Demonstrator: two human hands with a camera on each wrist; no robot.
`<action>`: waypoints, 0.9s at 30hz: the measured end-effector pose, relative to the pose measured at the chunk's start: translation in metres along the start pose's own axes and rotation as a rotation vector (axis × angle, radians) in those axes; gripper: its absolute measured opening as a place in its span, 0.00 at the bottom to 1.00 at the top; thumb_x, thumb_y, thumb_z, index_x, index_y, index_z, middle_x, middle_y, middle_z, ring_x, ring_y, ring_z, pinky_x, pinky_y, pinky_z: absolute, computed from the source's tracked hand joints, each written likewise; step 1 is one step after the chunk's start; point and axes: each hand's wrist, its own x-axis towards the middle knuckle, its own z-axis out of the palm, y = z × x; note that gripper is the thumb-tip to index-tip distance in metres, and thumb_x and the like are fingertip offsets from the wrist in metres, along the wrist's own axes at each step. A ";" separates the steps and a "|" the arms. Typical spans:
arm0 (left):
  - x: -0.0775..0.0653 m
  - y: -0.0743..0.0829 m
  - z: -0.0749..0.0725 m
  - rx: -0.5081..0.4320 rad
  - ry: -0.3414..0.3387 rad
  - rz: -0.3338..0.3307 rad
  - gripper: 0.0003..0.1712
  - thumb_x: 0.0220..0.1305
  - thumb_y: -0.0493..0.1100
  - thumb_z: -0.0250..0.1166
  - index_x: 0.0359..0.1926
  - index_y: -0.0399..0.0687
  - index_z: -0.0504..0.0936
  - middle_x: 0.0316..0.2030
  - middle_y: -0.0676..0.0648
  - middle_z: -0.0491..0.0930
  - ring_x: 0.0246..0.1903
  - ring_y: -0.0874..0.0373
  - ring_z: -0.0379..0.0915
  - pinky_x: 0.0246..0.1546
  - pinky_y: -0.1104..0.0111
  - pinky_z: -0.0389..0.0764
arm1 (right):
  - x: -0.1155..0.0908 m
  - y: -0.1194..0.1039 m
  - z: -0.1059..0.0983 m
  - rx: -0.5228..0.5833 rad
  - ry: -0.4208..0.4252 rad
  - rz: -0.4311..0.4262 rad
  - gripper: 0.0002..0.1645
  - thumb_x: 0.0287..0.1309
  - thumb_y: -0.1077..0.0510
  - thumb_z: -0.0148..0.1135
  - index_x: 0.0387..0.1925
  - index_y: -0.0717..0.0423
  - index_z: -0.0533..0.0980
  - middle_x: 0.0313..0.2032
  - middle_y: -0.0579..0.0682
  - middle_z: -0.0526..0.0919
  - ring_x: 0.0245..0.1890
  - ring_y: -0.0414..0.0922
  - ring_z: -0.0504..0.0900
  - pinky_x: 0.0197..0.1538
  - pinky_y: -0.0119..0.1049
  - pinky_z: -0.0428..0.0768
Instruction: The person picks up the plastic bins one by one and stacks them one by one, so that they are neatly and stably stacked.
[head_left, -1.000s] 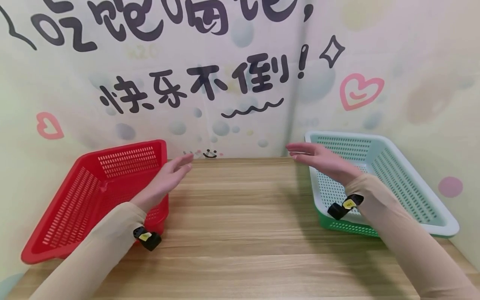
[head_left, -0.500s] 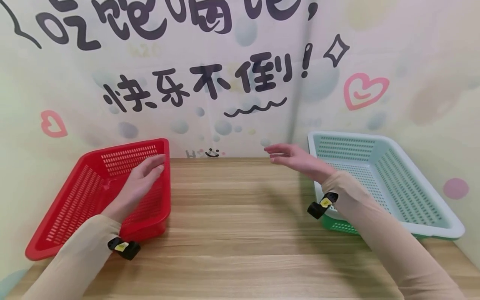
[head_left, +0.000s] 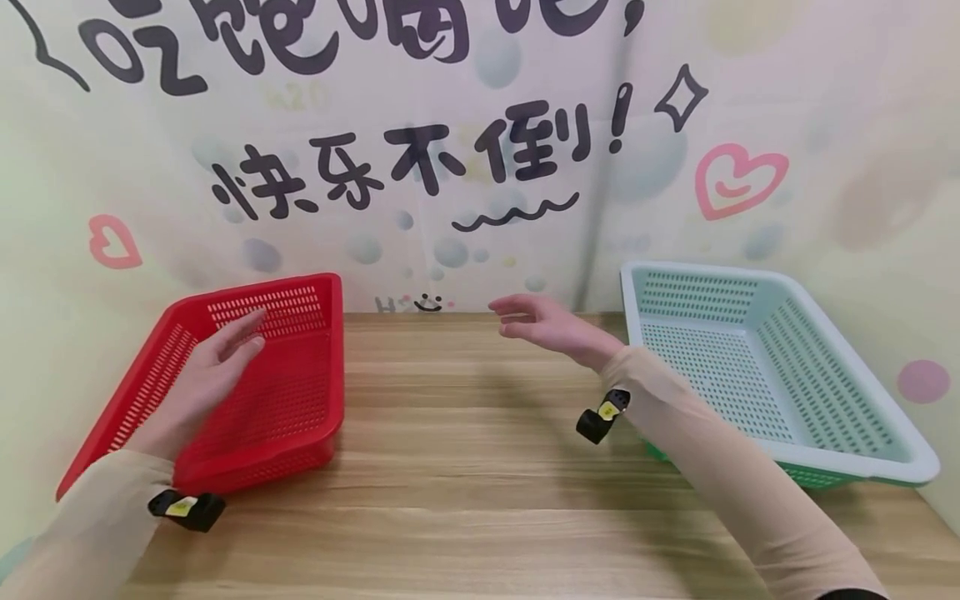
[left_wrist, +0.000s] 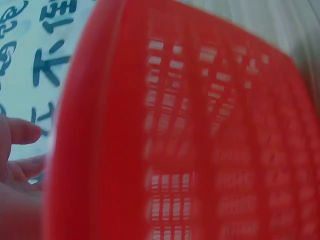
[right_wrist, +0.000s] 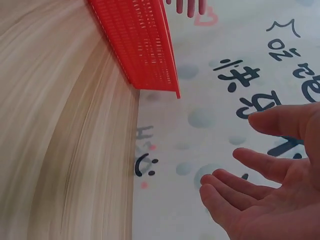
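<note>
My left hand (head_left: 206,375) hovers over the red plastic basket (head_left: 262,467), fingers fairly straight and nothing in its grasp. In the left wrist view the perforated side of the red basket (left_wrist: 200,150) fills most of the picture, and part of the left hand (left_wrist: 17,165) shows beyond its rim. Above the middle of the table, left of the pale blue basket (head_left: 855,350), my right hand (head_left: 555,329) is raised with relaxed fingers. The right wrist view shows that hand (right_wrist: 270,190) holding nothing, its fingers spread apart.
A wooden table (head_left: 450,467) carries both baskets, red at left and pale blue at right. A green basket (head_left: 817,477) shows beneath the pale blue one. Behind the table stands a white backdrop (head_left: 420,100) with dark lettering, hearts and bubbles.
Both hands have moved left. The left one has passed from the red basket's right edge to over its inside; the right one has come away from the pale blue basket toward the middle.
</note>
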 end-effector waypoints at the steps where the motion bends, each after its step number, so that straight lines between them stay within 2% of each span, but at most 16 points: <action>1: -0.002 -0.002 -0.005 0.028 0.002 0.003 0.38 0.75 0.54 0.47 0.76 0.46 0.44 0.72 0.34 0.49 0.67 0.32 0.48 0.60 0.43 0.65 | 0.002 -0.002 0.003 0.001 -0.006 -0.006 0.29 0.66 0.56 0.56 0.67 0.56 0.65 0.66 0.54 0.67 0.64 0.51 0.68 0.63 0.50 0.68; 3: -0.007 -0.006 -0.016 0.087 0.022 0.004 0.39 0.74 0.53 0.48 0.77 0.47 0.42 0.72 0.31 0.48 0.65 0.28 0.49 0.55 0.49 0.73 | 0.004 -0.006 0.009 0.016 -0.023 -0.013 0.30 0.66 0.56 0.56 0.67 0.55 0.65 0.66 0.53 0.67 0.64 0.51 0.68 0.63 0.49 0.68; 5: -0.013 -0.012 -0.027 0.133 0.051 0.004 0.39 0.74 0.52 0.48 0.77 0.48 0.41 0.71 0.28 0.47 0.63 0.26 0.50 0.45 0.64 0.80 | 0.008 -0.009 0.014 0.026 -0.040 -0.022 0.30 0.67 0.56 0.56 0.68 0.55 0.64 0.67 0.52 0.66 0.64 0.50 0.67 0.63 0.48 0.68; 8: -0.020 -0.023 -0.042 0.190 0.089 0.020 0.38 0.75 0.50 0.48 0.77 0.48 0.41 0.69 0.25 0.47 0.59 0.26 0.53 0.34 0.79 0.77 | 0.013 -0.012 0.022 0.043 -0.053 -0.051 0.30 0.67 0.57 0.56 0.68 0.56 0.64 0.67 0.53 0.65 0.65 0.51 0.67 0.64 0.47 0.67; 10: -0.026 -0.032 -0.052 0.212 0.104 0.020 0.37 0.75 0.50 0.48 0.77 0.52 0.41 0.69 0.25 0.48 0.54 0.38 0.63 0.29 0.81 0.75 | 0.017 -0.014 0.027 0.038 -0.056 -0.072 0.30 0.67 0.58 0.55 0.68 0.57 0.64 0.67 0.54 0.65 0.65 0.51 0.67 0.63 0.46 0.68; 11: -0.028 -0.036 -0.057 0.216 0.112 0.014 0.37 0.75 0.51 0.47 0.77 0.56 0.41 0.68 0.26 0.49 0.51 0.43 0.68 0.29 0.77 0.78 | 0.019 -0.015 0.030 0.037 -0.060 -0.083 0.30 0.67 0.59 0.55 0.68 0.58 0.63 0.68 0.54 0.65 0.65 0.51 0.67 0.63 0.45 0.68; 12: -0.030 -0.041 -0.062 0.216 0.125 0.012 0.37 0.75 0.51 0.47 0.77 0.58 0.41 0.69 0.27 0.48 0.53 0.44 0.67 0.37 0.70 0.82 | 0.021 -0.016 0.033 0.030 -0.063 -0.092 0.30 0.67 0.59 0.55 0.69 0.59 0.63 0.68 0.54 0.64 0.65 0.51 0.67 0.63 0.44 0.68; 14: -0.034 -0.051 -0.070 0.215 0.153 -0.013 0.36 0.75 0.53 0.46 0.77 0.62 0.41 0.71 0.28 0.45 0.58 0.41 0.65 0.47 0.50 0.79 | 0.025 -0.019 0.040 0.016 -0.075 -0.106 0.30 0.68 0.58 0.54 0.69 0.59 0.62 0.69 0.55 0.63 0.65 0.50 0.66 0.63 0.43 0.69; 15: -0.035 -0.057 -0.075 0.212 0.168 -0.030 0.36 0.75 0.53 0.46 0.77 0.64 0.41 0.71 0.28 0.43 0.61 0.38 0.63 0.46 0.47 0.79 | 0.027 -0.019 0.043 0.008 -0.080 -0.103 0.30 0.69 0.57 0.54 0.69 0.58 0.62 0.69 0.54 0.63 0.65 0.50 0.66 0.63 0.43 0.69; 18: -0.035 -0.075 -0.085 0.203 0.211 -0.058 0.35 0.76 0.52 0.43 0.77 0.55 0.42 0.71 0.28 0.38 0.67 0.26 0.34 0.54 0.31 0.58 | 0.030 -0.022 0.053 -0.019 -0.083 -0.084 0.30 0.70 0.52 0.52 0.69 0.57 0.62 0.69 0.53 0.63 0.65 0.48 0.66 0.63 0.43 0.68; 20: -0.036 -0.089 -0.091 0.211 0.227 -0.087 0.35 0.76 0.52 0.42 0.76 0.50 0.41 0.70 0.25 0.40 0.67 0.25 0.34 0.54 0.32 0.59 | 0.030 -0.024 0.059 -0.034 -0.086 -0.070 0.30 0.71 0.49 0.51 0.69 0.55 0.62 0.68 0.51 0.65 0.65 0.47 0.67 0.63 0.43 0.68; 21: -0.037 -0.096 -0.094 0.213 0.234 -0.097 0.35 0.76 0.52 0.41 0.76 0.48 0.41 0.69 0.23 0.42 0.67 0.25 0.36 0.55 0.39 0.67 | 0.030 -0.024 0.062 -0.041 -0.089 -0.066 0.30 0.71 0.48 0.51 0.69 0.54 0.62 0.67 0.51 0.66 0.64 0.46 0.67 0.63 0.44 0.68; 22: -0.039 -0.103 -0.096 0.209 0.239 -0.105 0.35 0.76 0.51 0.41 0.76 0.46 0.40 0.68 0.22 0.43 0.69 0.30 0.39 0.57 0.41 0.67 | 0.031 -0.025 0.065 -0.046 -0.092 -0.067 0.31 0.71 0.46 0.50 0.69 0.53 0.63 0.66 0.50 0.67 0.64 0.46 0.67 0.63 0.43 0.68; 24: -0.044 -0.116 -0.100 0.201 0.240 -0.123 0.36 0.76 0.51 0.40 0.76 0.46 0.38 0.69 0.23 0.42 0.70 0.34 0.41 0.56 0.66 0.73 | 0.032 -0.026 0.071 -0.058 -0.101 -0.064 0.31 0.70 0.44 0.50 0.70 0.51 0.63 0.66 0.48 0.68 0.63 0.44 0.68 0.62 0.42 0.69; 26: -0.049 -0.127 -0.101 0.158 0.225 -0.137 0.36 0.76 0.52 0.40 0.76 0.51 0.35 0.71 0.26 0.40 0.71 0.45 0.45 0.42 0.83 0.73 | 0.035 -0.026 0.077 -0.068 -0.112 -0.068 0.32 0.70 0.43 0.50 0.70 0.49 0.62 0.66 0.47 0.68 0.63 0.44 0.68 0.62 0.41 0.69; 27: -0.051 -0.131 -0.102 0.118 0.213 -0.139 0.37 0.76 0.52 0.40 0.76 0.53 0.34 0.72 0.30 0.38 0.68 0.54 0.54 0.33 0.88 0.70 | 0.036 -0.026 0.080 -0.083 -0.114 -0.074 0.32 0.70 0.43 0.49 0.70 0.49 0.62 0.66 0.47 0.68 0.63 0.44 0.68 0.62 0.41 0.69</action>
